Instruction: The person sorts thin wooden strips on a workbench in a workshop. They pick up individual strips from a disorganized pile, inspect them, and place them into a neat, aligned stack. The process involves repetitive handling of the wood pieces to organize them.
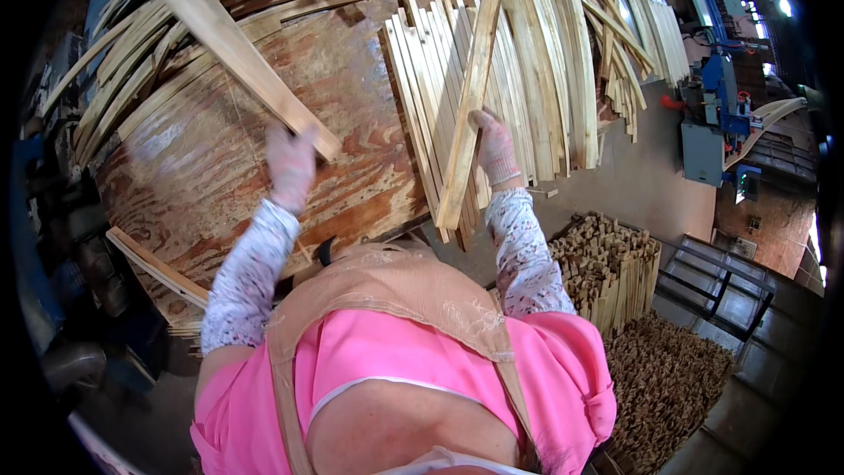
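My left hand (pixel 292 165), in a pale knit glove and slightly blurred, is closed on the near end of a long wooden board (pixel 233 48). That board slants up and away to the far left, above the plywood table. On the right, my gloved right hand (pixel 496 148) grips the edge of a second wooden board (pixel 468 110) near its middle. This one tilts over a row of narrow wooden strips (pixel 431 79) laid side by side. The fingers of both hands are partly hidden by the boards.
Curved wooden pieces (pixel 132 62) are heaped at the table's (pixel 352 97) far left. More strips (pixel 563 62) lie to the right. A bundle of upright sticks (pixel 607 264) and a mass of small wood pieces (pixel 673 387) stand at lower right. Blue-grey machinery (pixel 708 145) stands beyond.
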A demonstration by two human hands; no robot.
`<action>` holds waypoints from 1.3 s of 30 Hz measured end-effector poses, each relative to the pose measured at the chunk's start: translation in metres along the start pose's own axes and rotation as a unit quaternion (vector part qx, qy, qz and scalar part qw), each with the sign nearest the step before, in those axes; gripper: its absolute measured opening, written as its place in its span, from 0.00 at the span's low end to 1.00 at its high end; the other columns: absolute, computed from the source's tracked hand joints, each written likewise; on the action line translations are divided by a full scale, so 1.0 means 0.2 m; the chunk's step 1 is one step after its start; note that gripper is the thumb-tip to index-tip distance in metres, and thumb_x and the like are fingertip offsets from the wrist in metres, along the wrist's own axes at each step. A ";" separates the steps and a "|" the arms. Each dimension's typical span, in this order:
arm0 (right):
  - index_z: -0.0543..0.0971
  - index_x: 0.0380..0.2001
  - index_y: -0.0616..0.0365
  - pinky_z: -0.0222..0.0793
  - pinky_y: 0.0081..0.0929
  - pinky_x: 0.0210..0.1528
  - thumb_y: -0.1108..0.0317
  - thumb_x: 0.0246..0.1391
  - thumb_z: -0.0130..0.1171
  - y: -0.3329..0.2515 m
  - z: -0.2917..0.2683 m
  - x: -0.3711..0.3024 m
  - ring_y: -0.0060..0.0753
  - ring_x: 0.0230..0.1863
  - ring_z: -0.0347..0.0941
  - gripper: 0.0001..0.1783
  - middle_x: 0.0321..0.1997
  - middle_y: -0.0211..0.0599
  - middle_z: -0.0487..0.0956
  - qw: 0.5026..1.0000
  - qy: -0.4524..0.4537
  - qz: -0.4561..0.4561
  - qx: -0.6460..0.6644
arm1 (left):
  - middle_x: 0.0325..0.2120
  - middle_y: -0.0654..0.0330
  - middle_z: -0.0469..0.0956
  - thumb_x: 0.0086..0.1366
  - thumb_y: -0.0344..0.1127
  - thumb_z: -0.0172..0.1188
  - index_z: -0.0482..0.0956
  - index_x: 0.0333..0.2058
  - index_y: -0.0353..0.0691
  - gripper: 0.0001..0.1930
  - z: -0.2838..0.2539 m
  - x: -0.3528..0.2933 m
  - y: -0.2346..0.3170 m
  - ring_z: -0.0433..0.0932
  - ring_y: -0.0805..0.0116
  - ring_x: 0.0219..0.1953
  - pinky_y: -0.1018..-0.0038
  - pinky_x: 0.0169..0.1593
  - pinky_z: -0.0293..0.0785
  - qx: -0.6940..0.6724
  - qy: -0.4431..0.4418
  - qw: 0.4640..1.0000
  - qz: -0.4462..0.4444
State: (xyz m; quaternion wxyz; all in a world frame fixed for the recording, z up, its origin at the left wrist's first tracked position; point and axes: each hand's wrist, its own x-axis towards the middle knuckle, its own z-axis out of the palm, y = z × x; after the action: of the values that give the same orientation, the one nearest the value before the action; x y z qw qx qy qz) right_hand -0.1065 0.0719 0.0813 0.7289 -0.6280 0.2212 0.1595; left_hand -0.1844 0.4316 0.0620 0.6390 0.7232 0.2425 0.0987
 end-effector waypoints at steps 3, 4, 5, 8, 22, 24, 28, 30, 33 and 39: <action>0.71 0.69 0.73 0.77 0.30 0.57 0.62 0.64 0.60 -0.06 0.00 0.02 0.37 0.52 0.81 0.34 0.53 0.47 0.83 0.999 -0.008 0.002 -0.032 | 0.47 0.46 0.84 0.67 0.40 0.67 0.77 0.54 0.36 0.21 0.09 -0.41 -0.29 0.83 0.49 0.50 0.58 0.54 0.78 0.063 -0.124 0.988 -0.061; 0.72 0.68 0.72 0.77 0.31 0.58 0.64 0.64 0.59 -0.04 -0.03 0.04 0.37 0.52 0.81 0.33 0.53 0.46 0.83 0.994 -0.016 -0.047 -0.101 | 0.46 0.44 0.84 0.68 0.42 0.65 0.78 0.54 0.37 0.20 0.12 -0.52 -0.35 0.84 0.46 0.49 0.57 0.54 0.78 0.152 -0.126 0.980 -0.026; 0.73 0.66 0.72 0.78 0.33 0.58 0.65 0.65 0.59 -0.02 -0.07 0.07 0.38 0.51 0.82 0.31 0.53 0.46 0.84 0.979 -0.025 -0.105 -0.173 | 0.44 0.42 0.84 0.69 0.44 0.64 0.78 0.53 0.38 0.20 0.17 -0.58 -0.36 0.84 0.42 0.49 0.55 0.54 0.78 0.233 -0.120 0.965 0.016; 0.74 0.67 0.73 0.76 0.32 0.59 0.63 0.64 0.60 -0.01 -0.09 0.12 0.38 0.52 0.82 0.32 0.54 0.48 0.84 0.989 0.011 -0.085 -0.119 | 0.43 0.41 0.84 0.69 0.45 0.64 0.78 0.55 0.39 0.21 0.26 -0.70 -0.31 0.84 0.41 0.47 0.55 0.52 0.79 0.186 -0.151 0.968 -0.070; 0.80 0.59 0.71 0.73 0.30 0.57 0.64 0.64 0.59 -0.21 -0.10 0.18 0.33 0.51 0.79 0.26 0.51 0.43 0.86 0.977 0.045 -0.101 -0.182 | 0.42 0.35 0.85 0.57 0.51 0.71 0.40 0.76 0.32 0.61 0.52 -0.82 -0.15 0.86 0.36 0.45 0.50 0.51 0.82 0.282 -0.426 0.824 -0.243; 0.79 0.61 0.71 0.72 0.31 0.60 0.63 0.65 0.58 -0.24 0.00 0.13 0.34 0.53 0.79 0.26 0.52 0.43 0.85 0.968 0.040 -0.135 -0.206 | 0.42 0.32 0.84 0.60 0.58 0.68 0.40 0.75 0.30 0.60 0.61 -0.87 -0.15 0.85 0.35 0.45 0.50 0.51 0.82 0.273 -0.488 0.809 -0.181; 0.78 0.61 0.70 0.72 0.30 0.56 0.63 0.65 0.60 -0.31 0.26 0.01 0.31 0.51 0.78 0.27 0.51 0.40 0.85 0.932 -0.123 -0.179 -0.290 | 0.46 0.37 0.84 0.71 0.56 0.57 0.64 0.68 0.30 0.38 0.45 -0.77 -0.18 0.84 0.34 0.48 0.48 0.52 0.80 0.215 -0.426 0.879 -0.024; 0.82 0.57 0.66 0.74 0.30 0.49 0.65 0.63 0.63 -0.31 0.39 -0.04 0.29 0.44 0.78 0.23 0.43 0.35 0.84 0.891 -0.196 -0.176 -0.370 | 0.61 0.47 0.77 0.71 0.50 0.58 0.71 0.68 0.40 0.32 0.26 -0.67 -0.17 0.78 0.46 0.60 0.53 0.65 0.73 0.259 -0.249 0.927 0.109; 0.88 0.47 0.56 0.74 0.31 0.38 0.70 0.56 0.67 -0.32 0.71 -0.25 0.31 0.32 0.78 0.15 0.28 0.36 0.79 0.700 -0.285 -0.291 -0.586 | 0.66 0.56 0.73 0.68 0.53 0.62 0.75 0.67 0.44 0.32 -0.22 -0.47 0.13 0.69 0.56 0.68 0.52 0.76 0.57 0.399 -0.028 0.851 0.341; 0.86 0.51 0.49 0.76 0.48 0.53 0.67 0.47 0.72 -0.11 1.38 -0.45 0.49 0.38 0.80 0.24 0.34 0.41 0.81 0.423 -0.501 -0.479 -0.584 | 0.34 0.53 0.85 0.72 0.59 0.56 0.82 0.46 0.47 0.21 -0.81 -0.44 0.18 0.86 0.53 0.41 0.56 0.54 0.78 0.522 -0.220 0.824 0.012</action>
State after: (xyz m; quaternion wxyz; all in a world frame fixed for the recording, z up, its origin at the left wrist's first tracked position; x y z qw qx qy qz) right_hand -0.1386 0.3456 0.1787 0.1285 -0.7172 -0.6655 0.1619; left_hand -0.3255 0.5288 0.1378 0.2010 0.9542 0.1021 -0.1967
